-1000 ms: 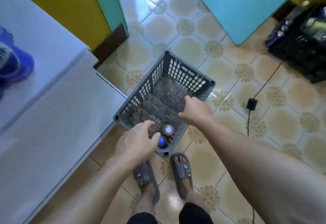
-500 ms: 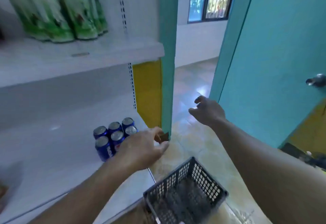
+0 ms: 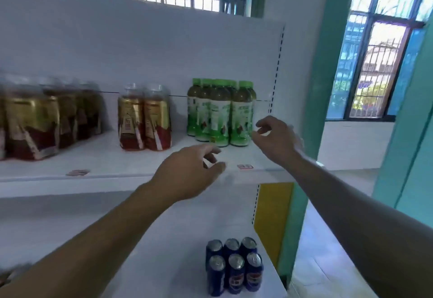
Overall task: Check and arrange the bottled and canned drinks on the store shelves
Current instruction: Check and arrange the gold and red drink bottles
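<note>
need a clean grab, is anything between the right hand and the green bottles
Nothing visible does. The right hand hovers just right of the green bottles on the upper shelf, only air between them.

The left hand (image 3: 189, 171) is held empty at the front edge of the upper shelf (image 3: 105, 163), fingers (image 3: 210, 150) loosely curled. The right hand (image 3: 275, 143), likewise empty, is raised just beside the green bottles (image 3: 220, 112). Two gold-and-red bottles (image 3: 145, 119) are stood left of these. Six blue cans (image 3: 234, 267) are grouped on the lower shelf (image 3: 164, 250).
</note>
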`<state>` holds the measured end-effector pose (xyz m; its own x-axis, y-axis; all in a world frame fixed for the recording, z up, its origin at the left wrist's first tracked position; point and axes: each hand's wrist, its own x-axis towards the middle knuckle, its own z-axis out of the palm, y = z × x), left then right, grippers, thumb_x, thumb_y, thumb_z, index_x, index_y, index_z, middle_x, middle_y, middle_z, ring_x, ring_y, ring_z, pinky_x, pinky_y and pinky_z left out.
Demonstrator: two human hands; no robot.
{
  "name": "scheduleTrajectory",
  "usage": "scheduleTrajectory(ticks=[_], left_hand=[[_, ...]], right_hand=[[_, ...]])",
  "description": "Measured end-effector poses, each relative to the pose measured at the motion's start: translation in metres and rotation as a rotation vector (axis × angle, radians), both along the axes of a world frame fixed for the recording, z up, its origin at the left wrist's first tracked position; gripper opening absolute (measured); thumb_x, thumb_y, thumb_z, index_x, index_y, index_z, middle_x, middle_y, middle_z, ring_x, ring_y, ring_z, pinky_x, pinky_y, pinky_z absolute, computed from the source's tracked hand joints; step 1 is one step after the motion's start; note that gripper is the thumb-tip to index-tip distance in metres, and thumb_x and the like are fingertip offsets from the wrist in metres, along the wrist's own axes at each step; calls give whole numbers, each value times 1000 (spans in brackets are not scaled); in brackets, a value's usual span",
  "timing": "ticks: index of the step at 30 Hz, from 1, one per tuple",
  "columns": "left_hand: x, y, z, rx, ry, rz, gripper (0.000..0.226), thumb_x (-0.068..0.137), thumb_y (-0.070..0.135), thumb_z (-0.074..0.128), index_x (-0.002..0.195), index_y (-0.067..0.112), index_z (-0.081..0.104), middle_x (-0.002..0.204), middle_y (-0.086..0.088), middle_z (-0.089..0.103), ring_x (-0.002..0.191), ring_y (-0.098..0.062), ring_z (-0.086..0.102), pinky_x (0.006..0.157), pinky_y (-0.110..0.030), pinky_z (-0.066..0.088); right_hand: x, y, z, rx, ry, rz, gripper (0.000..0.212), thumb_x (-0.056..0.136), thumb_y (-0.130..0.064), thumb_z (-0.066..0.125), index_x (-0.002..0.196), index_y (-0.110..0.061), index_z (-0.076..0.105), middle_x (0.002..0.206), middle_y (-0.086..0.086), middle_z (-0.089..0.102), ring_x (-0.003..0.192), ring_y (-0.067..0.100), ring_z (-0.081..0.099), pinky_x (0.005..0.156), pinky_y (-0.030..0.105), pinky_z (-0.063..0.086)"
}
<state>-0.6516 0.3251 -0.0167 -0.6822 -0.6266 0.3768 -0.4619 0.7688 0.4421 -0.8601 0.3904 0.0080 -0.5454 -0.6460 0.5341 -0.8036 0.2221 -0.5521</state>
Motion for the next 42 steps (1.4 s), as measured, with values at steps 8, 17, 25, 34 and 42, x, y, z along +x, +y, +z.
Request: scheduleTrajectory(ticks=[8,17,25,34,42], left_hand=[[72,-131,10,-15,258,191,40,95,34,63,134,30,55,124,11,62,104,-8,59,90,-30,50],[85,-209,18,53,239,106,40,94,33,64,134,28,57,121,10,65,104,-8,59,95,-29,50],[71,-212,3,21,326,-87,42,94,30,64,133,38,51,116,26,52,107,7,54,91,-9,43],[21,-208,26,330,546,-252,75,87,29,74,145,40,28,132,22,46,100,19,53,75,-3,46],[-13,-210,18,593,870,-398,70,77,20,80,131,48,44,122,16,64,108,5,63,78,-13,53]], right_hand=[[89,-144,10,33,-13,207,43,90,-39,72,124,-16,60,115,3,65,100,19,59,93,40,53],[107,-227,-1,44,-349,422,72,81,-47,81,139,-24,46,126,-6,61,105,10,59,77,19,46],[95,-240,-14,-142,-402,462,44,79,-35,84,117,-26,64,109,-7,73,99,10,70,89,32,57],[67,-240,27,-508,-788,652,37,90,-35,72,116,-9,66,93,2,78,82,18,75,73,33,58],[49,-259,42,-537,-989,1019,75,74,-47,76,133,-4,57,111,18,71,98,31,71,85,44,57]])
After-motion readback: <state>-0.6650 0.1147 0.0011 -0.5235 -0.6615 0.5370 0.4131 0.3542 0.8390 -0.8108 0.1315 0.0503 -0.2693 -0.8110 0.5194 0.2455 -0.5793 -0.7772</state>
